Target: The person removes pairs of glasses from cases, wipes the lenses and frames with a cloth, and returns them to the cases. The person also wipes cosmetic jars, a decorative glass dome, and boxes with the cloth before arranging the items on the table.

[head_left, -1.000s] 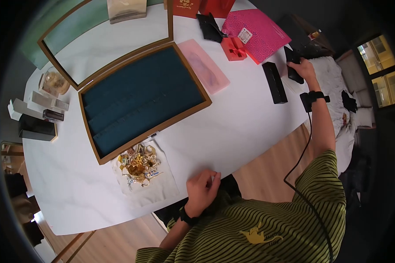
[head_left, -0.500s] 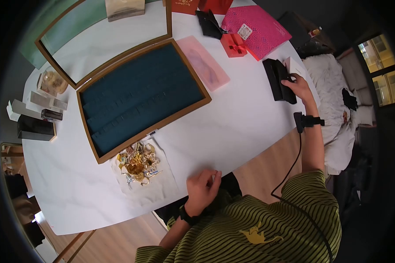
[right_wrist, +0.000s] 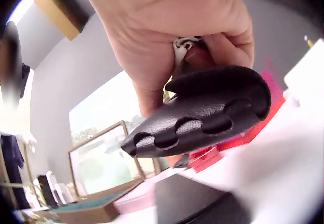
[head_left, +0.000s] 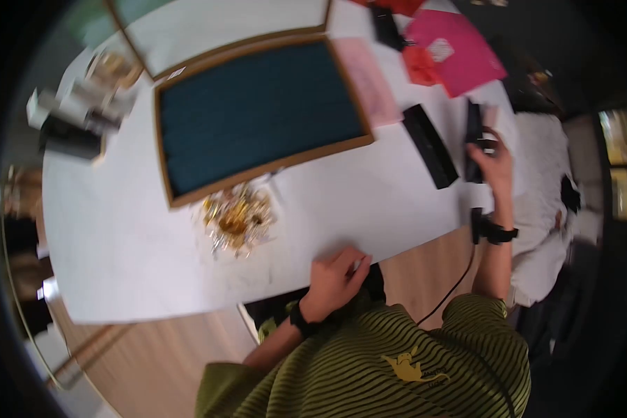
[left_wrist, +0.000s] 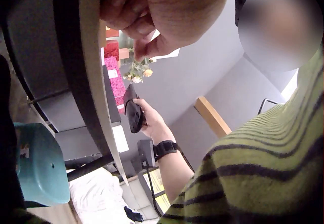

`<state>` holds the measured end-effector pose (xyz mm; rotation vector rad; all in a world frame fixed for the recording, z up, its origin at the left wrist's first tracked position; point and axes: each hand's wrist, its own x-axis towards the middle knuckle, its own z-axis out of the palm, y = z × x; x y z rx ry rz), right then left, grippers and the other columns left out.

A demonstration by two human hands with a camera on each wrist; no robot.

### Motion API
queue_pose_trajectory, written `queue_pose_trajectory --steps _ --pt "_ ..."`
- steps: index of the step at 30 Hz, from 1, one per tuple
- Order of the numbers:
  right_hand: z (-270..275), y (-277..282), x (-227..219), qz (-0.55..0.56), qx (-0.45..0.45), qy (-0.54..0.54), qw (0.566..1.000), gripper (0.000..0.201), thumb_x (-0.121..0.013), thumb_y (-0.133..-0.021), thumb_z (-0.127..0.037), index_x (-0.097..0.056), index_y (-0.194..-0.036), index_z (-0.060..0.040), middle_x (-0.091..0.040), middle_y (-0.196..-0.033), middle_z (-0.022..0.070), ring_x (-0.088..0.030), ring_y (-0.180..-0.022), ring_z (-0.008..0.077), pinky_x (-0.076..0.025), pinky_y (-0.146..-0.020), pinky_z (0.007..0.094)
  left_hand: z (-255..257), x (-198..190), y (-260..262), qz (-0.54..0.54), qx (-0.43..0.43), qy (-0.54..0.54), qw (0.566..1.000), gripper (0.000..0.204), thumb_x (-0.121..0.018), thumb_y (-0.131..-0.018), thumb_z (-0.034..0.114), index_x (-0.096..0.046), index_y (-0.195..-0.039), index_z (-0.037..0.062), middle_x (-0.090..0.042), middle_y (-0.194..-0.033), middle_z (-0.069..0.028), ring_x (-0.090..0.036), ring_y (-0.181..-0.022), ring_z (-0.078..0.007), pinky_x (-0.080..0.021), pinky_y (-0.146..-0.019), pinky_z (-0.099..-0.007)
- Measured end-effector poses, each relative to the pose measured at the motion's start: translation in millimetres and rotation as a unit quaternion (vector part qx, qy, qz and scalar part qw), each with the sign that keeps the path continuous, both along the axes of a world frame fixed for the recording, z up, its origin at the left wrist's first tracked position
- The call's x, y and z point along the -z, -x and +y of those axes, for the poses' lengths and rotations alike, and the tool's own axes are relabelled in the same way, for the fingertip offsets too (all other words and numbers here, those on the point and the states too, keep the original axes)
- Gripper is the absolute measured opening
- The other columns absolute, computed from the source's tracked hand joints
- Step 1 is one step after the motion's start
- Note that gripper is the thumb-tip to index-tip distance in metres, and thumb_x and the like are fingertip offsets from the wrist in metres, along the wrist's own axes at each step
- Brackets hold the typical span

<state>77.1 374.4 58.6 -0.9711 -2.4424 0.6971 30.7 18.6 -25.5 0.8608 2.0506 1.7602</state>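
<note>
My right hand (head_left: 496,166) grips a black leather case (right_wrist: 197,125) above the right end of the table, thumb on one side and fingers on the other. Scalloped cutouts run along the case's edge in the right wrist view, and something white and cord-like shows between the fingers. An open-looking black box (head_left: 428,148) lies just left of it. My left hand (head_left: 336,279) rests at the table's front edge, fingers loosely curled around nothing. Left of that hand, a tangle of gold and silver jewelry (head_left: 238,217) lies on a pale cloth.
A wooden display case (head_left: 265,104) lined with dark teal stands with its glass lid raised. Right of it are a pink tray-like box (head_left: 368,82), a red gift box (head_left: 421,66) and a magenta bag (head_left: 460,56). Several small boxes (head_left: 73,136) stand at the left.
The right hand brought the black case toward me beside the black box, then slightly right, apart from it. The head view has shifted. My left hand stays at the table edge.
</note>
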Motion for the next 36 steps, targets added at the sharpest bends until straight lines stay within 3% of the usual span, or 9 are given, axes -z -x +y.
queue_pose_trajectory --steps 4,12,15,17,18,21,28,30,36 --pt "76 -9 15 -0.198 0.019 -0.125 0.972 0.067 -0.076 -0.068 -0.034 -0.054 -0.124 -0.0037 -0.069 -0.084 0.0159 -0.068 -0.075 0.0241 -0.051 -0.068 0.0341 -3 4 2 0.044 0.009 -0.028 0.999 0.009 -0.068 -0.081 0.010 -0.061 -0.077 0.0055 -0.055 -0.058 -0.0053 -0.052 -0.043 -0.0164 -0.040 -0.042 -0.0289" --pt "93 16 29 -0.281 -0.024 -0.126 0.951 0.070 -0.075 -0.070 -0.035 -0.052 -0.125 0.0019 -0.064 -0.106 0.0238 -0.064 -0.096 0.0361 -0.049 -0.083 0.0375 -3 6 2 0.046 -0.004 -0.023 0.999 0.011 -0.067 -0.081 0.011 -0.059 -0.075 0.0068 -0.055 -0.058 -0.0044 -0.052 -0.042 -0.0164 -0.040 -0.042 -0.0295" --pt "51 50 -6 -0.239 -0.019 -0.248 0.939 0.065 -0.075 -0.072 -0.036 -0.056 -0.120 0.0039 -0.064 -0.108 0.0242 -0.063 -0.098 0.0354 -0.048 -0.085 0.0369 -1 5 2 0.049 -0.007 -0.024 0.998 0.011 -0.068 -0.080 0.011 -0.059 -0.075 0.0071 -0.054 -0.056 -0.0043 -0.051 -0.041 -0.0166 -0.039 -0.041 -0.0293" --pt "-21 104 -19 -0.133 -0.136 -0.112 0.975 0.059 -0.071 -0.076 -0.041 -0.062 -0.107 0.0082 -0.066 -0.101 0.0235 -0.064 -0.097 0.0344 -0.047 -0.084 0.0376 -1 4 -2 0.044 0.000 -0.024 0.999 0.011 -0.068 -0.080 0.011 -0.059 -0.075 0.0072 -0.053 -0.055 -0.0042 -0.050 -0.040 -0.0167 -0.038 -0.041 -0.0291" --pt "-28 122 -9 -0.142 -0.196 -0.131 0.961 0.059 -0.071 -0.077 -0.042 -0.062 -0.105 0.0093 -0.066 -0.096 0.0245 -0.064 -0.093 0.0346 -0.048 -0.081 0.0383 -1 3 -1 0.046 -0.006 -0.014 0.999 0.010 -0.068 -0.080 0.010 -0.060 -0.075 0.0073 -0.052 -0.054 -0.0041 -0.049 -0.040 -0.0165 -0.038 -0.041 -0.0290" --pt "-57 171 3 -0.249 -0.197 -0.193 0.929 0.065 -0.067 -0.075 -0.052 -0.063 -0.097 0.0087 -0.065 -0.087 0.0264 -0.064 -0.085 0.0387 -0.049 -0.075 0.0408 -1 3 -2 0.048 -0.016 -0.009 0.999 0.010 -0.068 -0.080 0.010 -0.060 -0.075 0.0073 -0.051 -0.053 -0.0039 -0.048 -0.040 -0.0162 -0.036 -0.040 -0.0286" --pt "-53 217 22 -0.281 -0.184 -0.188 0.923 0.057 -0.063 -0.075 -0.049 -0.066 -0.089 0.0053 -0.065 -0.089 0.0266 -0.064 -0.085 0.0408 -0.050 -0.075 0.0442 -1 4 0 0.044 -0.019 -0.024 0.999 0.010 -0.067 -0.081 0.010 -0.060 -0.075 0.0066 -0.049 -0.052 -0.0040 -0.045 -0.040 -0.0159 -0.034 -0.040 -0.0292" --pt "-40 217 36 -0.245 -0.238 -0.197 0.919 0.055 -0.065 -0.073 -0.048 -0.068 -0.090 0.0038 -0.065 -0.091 0.0261 -0.064 -0.088 0.0406 -0.050 -0.078 0.0449 -1 5 0 0.047 -0.007 -0.022 0.999 0.010 -0.067 -0.081 0.009 -0.060 -0.075 0.0061 -0.049 -0.052 -0.0040 -0.044 -0.040 -0.0154 -0.034 -0.040 -0.0289" --pt "-51 210 16 -0.202 -0.136 -0.159 0.957 0.056 -0.064 -0.069 -0.049 -0.065 -0.087 0.0044 -0.064 -0.089 0.0262 -0.062 -0.088 0.0398 -0.048 -0.076 0.0448 -1 0 1 0.030 0.019 -0.003 0.999 0.009 -0.067 -0.082 0.007 -0.060 -0.075 0.0043 -0.049 -0.050 -0.0044 -0.044 -0.038 -0.0131 -0.033 -0.039 -0.0273"
